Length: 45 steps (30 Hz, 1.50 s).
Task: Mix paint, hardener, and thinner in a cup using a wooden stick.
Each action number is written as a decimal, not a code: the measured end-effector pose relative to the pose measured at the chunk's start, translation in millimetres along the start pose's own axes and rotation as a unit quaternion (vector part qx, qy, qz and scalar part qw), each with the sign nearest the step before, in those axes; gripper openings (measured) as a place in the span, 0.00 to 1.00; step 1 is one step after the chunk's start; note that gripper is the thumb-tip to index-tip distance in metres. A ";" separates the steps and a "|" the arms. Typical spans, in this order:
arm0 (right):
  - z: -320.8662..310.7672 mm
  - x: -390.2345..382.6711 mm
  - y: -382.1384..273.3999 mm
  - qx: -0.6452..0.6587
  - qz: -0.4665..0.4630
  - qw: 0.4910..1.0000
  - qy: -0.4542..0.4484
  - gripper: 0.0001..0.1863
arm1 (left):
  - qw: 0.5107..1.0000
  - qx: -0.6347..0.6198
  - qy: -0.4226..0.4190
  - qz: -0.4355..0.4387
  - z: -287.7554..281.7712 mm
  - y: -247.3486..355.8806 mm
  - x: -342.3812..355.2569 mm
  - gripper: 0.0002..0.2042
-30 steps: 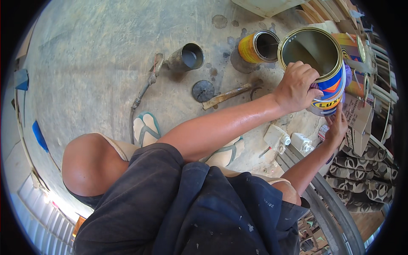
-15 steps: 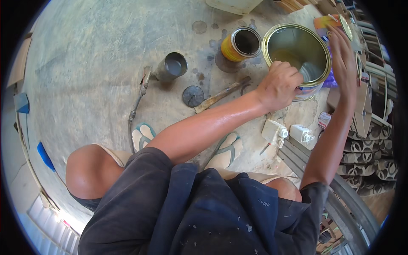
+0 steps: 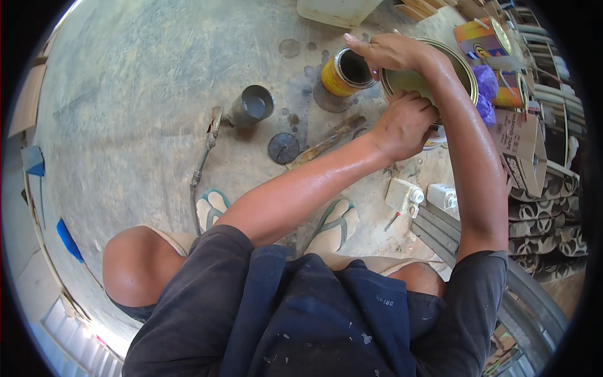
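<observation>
Clasping the near edge of the large paint tin (image 3: 407, 81), the left hand (image 3: 407, 129) has its fingers curled over the metal lip, while the right hand (image 3: 392, 50) is spread out above the far left edge, clear of any firm grasp; the right forearm crosses over the mouth, and whether that hand touches the metal cannot be told. The tin is ahead of the person and to the right, just beside the smaller yellow paint tin (image 3: 336, 78) and near a crumpled purple plastic bag (image 3: 485, 91); whether its base rests fully on the concrete floor (image 3: 157, 94) is hidden. It should handle as a stiff-walled drum, awkwardly wide for one hand, and heavier or lighter according to its contents, whose depth does not show. The metal may be slippery if wet, and the wall could dent under a knock, though it hardly seems fragile. The surest hold would likely be one hand on the rim (image 3: 475, 81) and the other supporting the base from the opposite side. As to looks, it is round and lidless, with a shiny gold-toned lip, a pale greenish-grey inside, and a sliver of whitish outer wall below the left hand.
</observation>
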State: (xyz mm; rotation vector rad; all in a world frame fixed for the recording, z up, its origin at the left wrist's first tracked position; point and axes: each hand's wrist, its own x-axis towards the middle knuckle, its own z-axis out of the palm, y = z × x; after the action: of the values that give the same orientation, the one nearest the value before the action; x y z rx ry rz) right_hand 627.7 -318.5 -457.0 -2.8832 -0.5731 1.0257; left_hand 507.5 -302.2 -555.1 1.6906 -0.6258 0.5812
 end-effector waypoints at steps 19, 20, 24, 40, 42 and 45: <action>160.2 -203.8 152.0 0.058 0.201 0.928 0.308 0.29 | 0.973 0.081 -0.186 0.111 95.3 17.7 -18.3 0.01; 166.0 -206.6 153.7 0.069 0.196 0.934 0.289 0.28 | 0.969 0.086 -0.203 0.113 97.2 16.5 -19.8 0.01; 197.2 -223.4 152.3 0.085 0.197 0.909 0.358 0.17 | 0.956 0.090 -0.218 0.176 92.5 16.6 -20.7 0.04; -99.4 19.7 52.9 0.035 0.013 0.899 0.436 0.17 | 0.883 0.388 -0.223 -0.146 -182.3 -185.7 287.6 0.19; -137.0 77.5 73.0 -0.027 -0.022 0.909 0.415 0.15 | 0.847 0.245 -0.359 -0.305 -169.1 -193.6 296.0 0.28; -161.1 128.0 123.1 -0.115 -0.071 0.918 0.373 0.14 | 0.919 0.250 -0.268 -0.142 -150.1 -213.1 284.3 0.23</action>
State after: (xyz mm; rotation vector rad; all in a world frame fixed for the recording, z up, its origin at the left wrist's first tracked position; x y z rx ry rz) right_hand 859.2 -373.1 -426.5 -3.0233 -0.8410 -0.2034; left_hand 853.3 -145.8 -486.3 2.4117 -0.6253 0.0482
